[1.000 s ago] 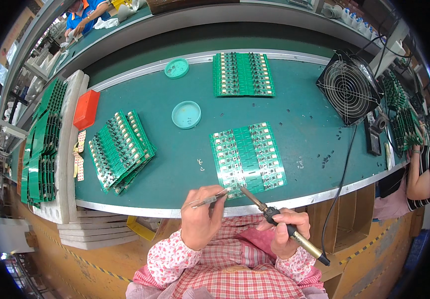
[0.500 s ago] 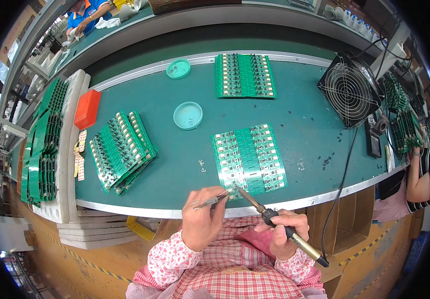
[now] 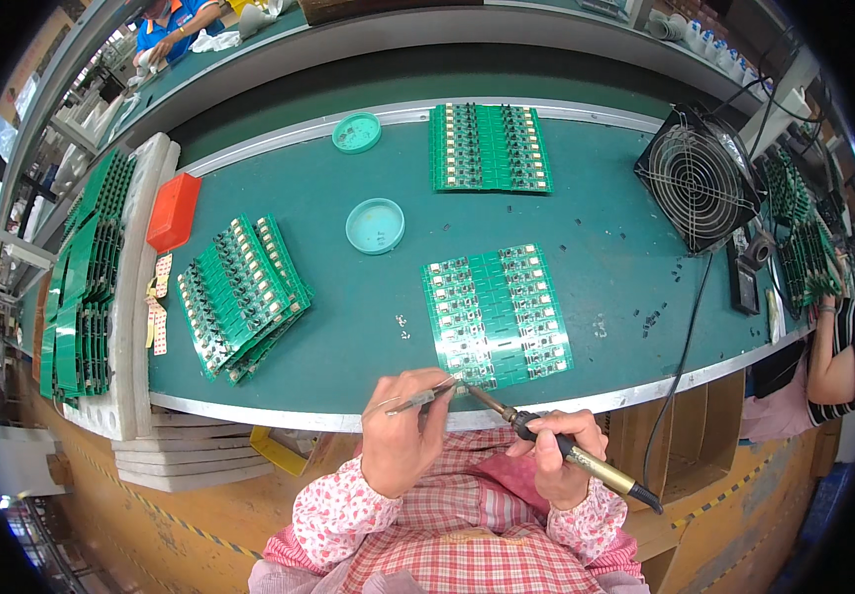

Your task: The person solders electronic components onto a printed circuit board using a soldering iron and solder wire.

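Note:
A green circuit board panel [image 3: 498, 313] lies flat on the green work table [image 3: 605, 247] near its front edge. My left hand [image 3: 402, 441] grips metal tweezers [image 3: 422, 400] whose tips reach the panel's near left corner. My right hand [image 3: 558, 457] holds a soldering iron [image 3: 556, 445] with a dark grip and brass-coloured end; its tip meets the tweezers' tips at that same corner. Both hands sit just in front of the table edge, above my checked red-and-white sleeves.
A fanned stack of green boards [image 3: 242, 293] lies left, another panel [image 3: 488, 148] at the back. Two round teal lids [image 3: 376, 226] [image 3: 356, 133], a red box [image 3: 173, 211], racks of boards [image 3: 81, 277] and a black fan [image 3: 700, 178] stand around. Another person's arm [image 3: 828, 361] shows at right.
The tweezers and the iron tip have stayed at the panel's near corner; both hands shifted only slightly.

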Motion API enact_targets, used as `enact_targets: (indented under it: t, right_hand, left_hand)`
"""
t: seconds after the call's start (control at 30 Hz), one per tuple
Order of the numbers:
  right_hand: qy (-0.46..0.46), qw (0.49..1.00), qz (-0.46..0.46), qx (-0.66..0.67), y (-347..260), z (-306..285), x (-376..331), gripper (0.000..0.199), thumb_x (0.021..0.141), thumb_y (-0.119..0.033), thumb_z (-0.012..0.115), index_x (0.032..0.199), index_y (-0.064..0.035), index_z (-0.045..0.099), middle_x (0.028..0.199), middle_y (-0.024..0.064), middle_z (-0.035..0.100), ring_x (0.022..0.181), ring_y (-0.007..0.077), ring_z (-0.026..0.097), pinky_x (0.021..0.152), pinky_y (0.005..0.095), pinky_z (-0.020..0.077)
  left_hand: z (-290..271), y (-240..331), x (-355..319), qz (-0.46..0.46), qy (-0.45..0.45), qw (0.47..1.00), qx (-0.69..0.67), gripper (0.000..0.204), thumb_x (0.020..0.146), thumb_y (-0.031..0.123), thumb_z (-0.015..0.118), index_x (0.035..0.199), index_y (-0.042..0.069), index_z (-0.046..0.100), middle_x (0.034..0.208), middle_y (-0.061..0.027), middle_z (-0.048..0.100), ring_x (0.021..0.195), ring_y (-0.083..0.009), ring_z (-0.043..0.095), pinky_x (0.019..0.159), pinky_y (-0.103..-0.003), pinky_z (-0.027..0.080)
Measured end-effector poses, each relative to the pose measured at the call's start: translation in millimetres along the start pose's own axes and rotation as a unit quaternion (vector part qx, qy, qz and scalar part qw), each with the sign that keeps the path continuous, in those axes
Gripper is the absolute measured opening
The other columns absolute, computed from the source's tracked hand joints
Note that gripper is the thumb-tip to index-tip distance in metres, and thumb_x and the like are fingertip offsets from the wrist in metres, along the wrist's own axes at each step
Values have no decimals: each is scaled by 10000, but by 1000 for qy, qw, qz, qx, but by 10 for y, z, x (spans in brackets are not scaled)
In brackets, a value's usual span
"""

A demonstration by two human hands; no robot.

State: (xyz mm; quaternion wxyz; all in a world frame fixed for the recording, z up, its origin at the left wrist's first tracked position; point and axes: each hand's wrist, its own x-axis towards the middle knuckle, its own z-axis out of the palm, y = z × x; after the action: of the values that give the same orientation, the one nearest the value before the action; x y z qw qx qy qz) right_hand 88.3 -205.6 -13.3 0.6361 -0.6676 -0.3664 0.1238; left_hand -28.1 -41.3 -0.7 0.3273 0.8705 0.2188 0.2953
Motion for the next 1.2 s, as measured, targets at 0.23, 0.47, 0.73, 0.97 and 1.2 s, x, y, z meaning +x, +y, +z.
enact_targets:
  t: [0.23,0.47,0.73,0.97,1.2]
  right_hand:
    - [-10,1000,7,10,37,28,11,121,932,-123,625,961,-16,575,626,63,705,592,160,713,551,277,546]
    - [-36,989,-140,-30,99,44,59,102,930,-109,604,930,-9,584,596,94,673,554,185,701,509,266,536]
    - [-63,977,-199,-48,150,4,93,108,911,-97,627,946,3,607,587,81,671,544,185,695,503,267,533]
    - [10,991,-131,-30,124,-54,-28,129,920,-127,647,989,-31,596,664,59,713,583,167,697,501,279,530]
    - [42,992,-100,-59,85,-28,64,121,942,-119,634,1039,-60,596,676,68,705,595,172,686,564,291,527]
  left_hand:
    - [3,-5,-2,0,4,1000,0,245,819,-49,705,1044,21,641,1002,-129,694,827,-301,643,734,-373,503]
    - [6,-15,2,6,3,1000,-3,245,814,-53,709,1039,22,644,1003,-128,694,823,-298,643,725,-370,503]
    - [3,-6,3,14,3,1000,9,255,812,-55,709,1043,24,637,1002,-124,694,818,-294,642,723,-369,500]
    - [0,3,5,11,2,1000,9,255,812,-51,712,1043,28,637,1004,-123,694,824,-298,642,731,-371,501]
    - [8,-7,-9,5,1,1000,4,253,815,-52,709,1045,25,637,1005,-127,692,842,-308,644,737,-375,506]
